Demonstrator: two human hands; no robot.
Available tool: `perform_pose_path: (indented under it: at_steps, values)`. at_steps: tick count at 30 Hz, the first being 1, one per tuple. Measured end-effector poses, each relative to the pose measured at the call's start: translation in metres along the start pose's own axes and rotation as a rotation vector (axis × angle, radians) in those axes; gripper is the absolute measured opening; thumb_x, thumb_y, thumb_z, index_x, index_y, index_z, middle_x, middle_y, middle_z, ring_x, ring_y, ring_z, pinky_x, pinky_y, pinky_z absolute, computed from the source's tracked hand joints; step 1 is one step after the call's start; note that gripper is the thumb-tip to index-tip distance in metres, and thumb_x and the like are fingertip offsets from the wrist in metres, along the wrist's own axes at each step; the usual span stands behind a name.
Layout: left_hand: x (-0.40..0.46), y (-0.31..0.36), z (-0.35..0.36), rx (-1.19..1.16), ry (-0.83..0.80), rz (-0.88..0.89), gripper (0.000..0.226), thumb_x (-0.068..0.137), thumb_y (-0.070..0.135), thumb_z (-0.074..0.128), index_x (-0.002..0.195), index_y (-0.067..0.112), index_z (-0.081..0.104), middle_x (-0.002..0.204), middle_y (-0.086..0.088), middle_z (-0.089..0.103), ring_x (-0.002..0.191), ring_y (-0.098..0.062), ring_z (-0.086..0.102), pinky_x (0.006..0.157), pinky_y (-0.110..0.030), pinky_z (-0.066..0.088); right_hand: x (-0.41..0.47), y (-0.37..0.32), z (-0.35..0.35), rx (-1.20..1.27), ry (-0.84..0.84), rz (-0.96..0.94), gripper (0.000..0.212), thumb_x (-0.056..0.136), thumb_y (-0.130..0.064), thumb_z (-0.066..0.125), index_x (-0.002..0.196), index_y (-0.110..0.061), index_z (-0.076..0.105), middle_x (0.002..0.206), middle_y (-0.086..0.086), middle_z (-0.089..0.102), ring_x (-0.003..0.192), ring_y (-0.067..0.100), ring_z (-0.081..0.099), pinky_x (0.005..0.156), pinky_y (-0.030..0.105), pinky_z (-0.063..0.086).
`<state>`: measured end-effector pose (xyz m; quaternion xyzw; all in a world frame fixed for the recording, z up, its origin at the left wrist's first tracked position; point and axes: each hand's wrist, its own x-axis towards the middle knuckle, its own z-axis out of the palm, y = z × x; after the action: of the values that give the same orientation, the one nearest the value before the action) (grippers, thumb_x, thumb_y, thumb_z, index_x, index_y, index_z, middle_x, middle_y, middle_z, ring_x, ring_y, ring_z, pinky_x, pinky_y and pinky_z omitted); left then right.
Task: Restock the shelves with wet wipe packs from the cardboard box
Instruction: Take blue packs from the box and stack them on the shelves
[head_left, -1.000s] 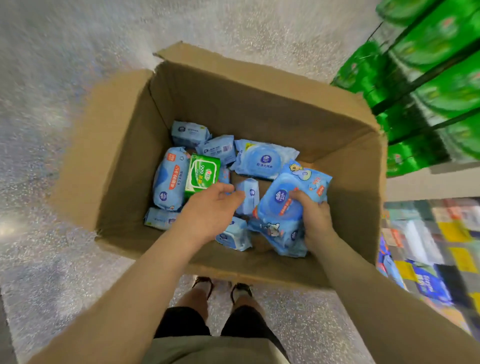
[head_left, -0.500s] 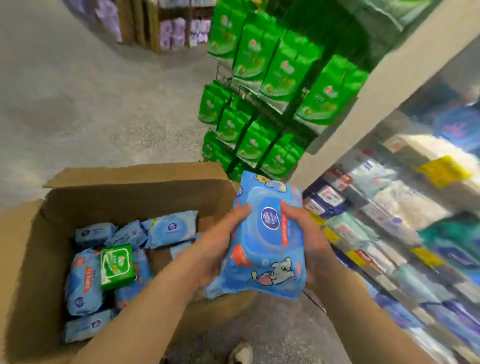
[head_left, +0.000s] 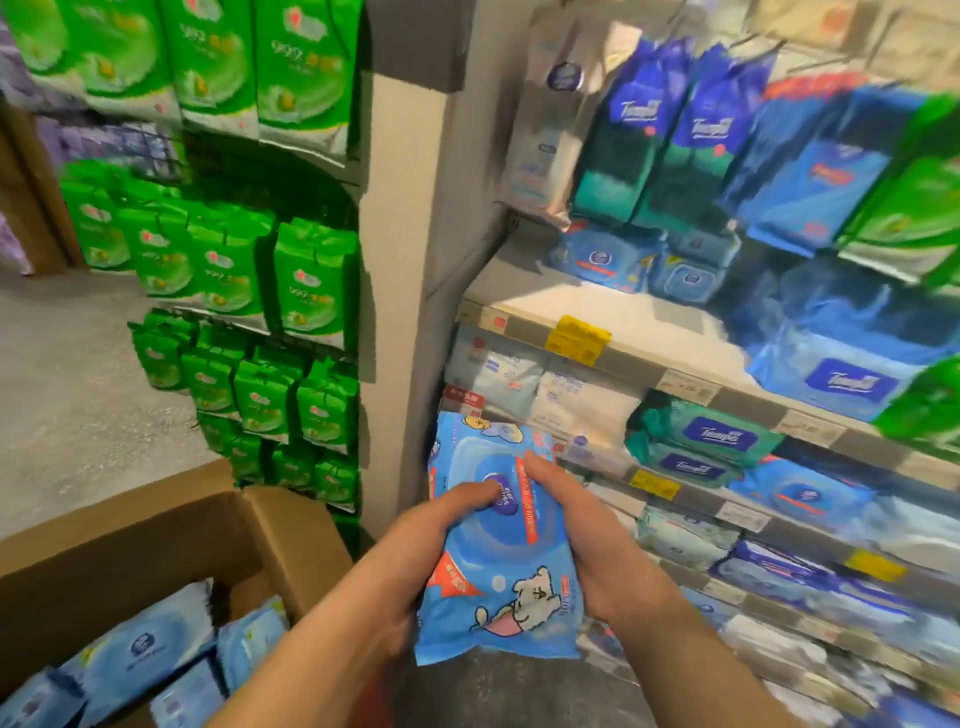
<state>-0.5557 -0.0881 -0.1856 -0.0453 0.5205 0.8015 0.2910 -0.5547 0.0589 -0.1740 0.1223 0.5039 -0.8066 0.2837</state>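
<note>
The blue wet wipe pack (head_left: 496, 545) is out of the cardboard box (head_left: 156, 535) now, lifted up in front of the shelves; a moment ago it lay among the others inside. Both grips are clamped on it: the left hand (head_left: 415, 566) along its left edge, the right hand (head_left: 587, 540) along its right. So the picking is done and placing comes next, I reckon. Right of the grip, the lower shelves look crowded; above and right, the upper shelf (head_left: 582, 306) shows bare board near its front edge.
</note>
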Motion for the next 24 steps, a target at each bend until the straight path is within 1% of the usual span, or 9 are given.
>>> perform_pose_path:
  at_steps: [3,5,7,8,10,13,16,20,24]
  values:
    - [0.026,0.007,0.035,-0.067,0.006,0.084,0.044,0.108,0.012,0.030,0.146,-0.009,0.030,0.148,-0.028,0.041,0.137,-0.032,0.044,0.107,-0.032,0.037,-0.014,-0.033,-0.051,0.031,0.055,-0.052,0.054,0.088,-0.045,0.067,0.123,-0.005,0.073,0.125,0.023,0.069,0.110,0.038,0.069,0.108,0.050,0.047]
    - [0.047,0.011,0.071,0.002,-0.174,-0.033,0.044,0.105,0.007,0.041,0.144,-0.011,0.032,0.116,-0.032,0.065,0.110,-0.021,0.067,0.092,-0.026,0.048,-0.019,-0.050,-0.084,0.065,0.086,-0.117,0.060,0.083,-0.045,0.074,0.127,-0.003,0.071,0.127,0.024,0.068,0.114,0.040,0.066,0.111,0.052,0.045]
    - [0.064,0.013,0.109,0.075,-0.084,-0.044,0.059,0.077,0.007,0.074,0.129,-0.011,0.054,0.066,-0.014,0.072,0.059,-0.013,0.071,0.062,-0.024,0.055,-0.024,-0.063,-0.113,0.117,0.102,-0.177,0.062,0.082,-0.042,0.076,0.129,-0.003,0.069,0.131,0.026,0.066,0.120,0.041,0.064,0.113,0.054,0.043]
    - [0.072,0.015,0.118,0.022,-0.028,-0.055,0.066,0.055,0.020,0.087,0.112,-0.007,0.067,0.062,-0.011,0.072,0.053,-0.015,0.069,0.058,-0.026,0.055,-0.026,-0.070,-0.126,0.137,0.125,-0.211,0.058,0.082,-0.041,0.073,0.127,-0.004,0.071,0.128,0.025,0.067,0.117,0.041,0.066,0.110,0.054,0.046]
    - [0.078,0.014,0.130,-0.075,-0.027,-0.088,0.065,0.052,0.054,0.081,0.090,0.001,0.078,0.078,-0.018,0.074,0.065,-0.026,0.071,0.061,-0.031,0.054,-0.029,-0.084,-0.148,0.179,0.223,-0.280,0.053,0.080,-0.042,0.070,0.122,-0.009,0.075,0.121,0.021,0.072,0.107,0.038,0.071,0.103,0.052,0.051]
    - [0.084,0.005,0.132,-0.239,0.071,-0.092,0.056,0.069,0.059,0.063,0.087,0.007,0.074,0.079,-0.017,0.070,0.063,-0.029,0.063,0.064,-0.033,0.050,-0.026,-0.099,-0.169,0.304,0.309,-0.323,0.054,0.081,-0.045,0.071,0.126,-0.016,0.072,0.120,0.015,0.074,0.110,0.036,0.069,0.100,0.054,0.053]
    - [0.094,0.011,0.146,-0.305,0.122,-0.050,0.062,0.068,0.061,0.067,0.098,0.007,0.072,0.093,-0.017,0.069,0.075,-0.029,0.065,0.073,-0.036,0.052,-0.018,-0.112,-0.180,0.432,0.381,-0.450,0.038,0.090,-0.036,0.070,0.124,-0.017,0.070,0.111,0.011,0.077,0.090,0.028,0.075,0.076,0.042,0.060]
    - [0.112,0.026,0.164,-0.261,0.102,0.049,0.063,0.078,0.052,0.065,0.123,0.009,0.068,0.117,-0.015,0.070,0.105,-0.032,0.067,0.100,-0.047,0.047,-0.007,-0.126,-0.185,0.493,0.397,-0.564,0.041,0.093,-0.029,0.069,0.131,-0.013,0.066,0.119,0.014,0.074,0.103,0.031,0.073,0.088,0.049,0.059]
    - [0.135,0.042,0.175,-0.075,0.115,0.071,0.047,0.074,0.037,0.074,0.114,0.013,0.072,0.106,-0.016,0.075,0.091,-0.034,0.073,0.085,-0.045,0.056,0.002,-0.139,-0.194,0.328,0.322,-0.544,0.050,0.092,-0.040,0.065,0.134,-0.012,0.064,0.125,0.021,0.070,0.115,0.040,0.068,0.103,0.065,0.046]
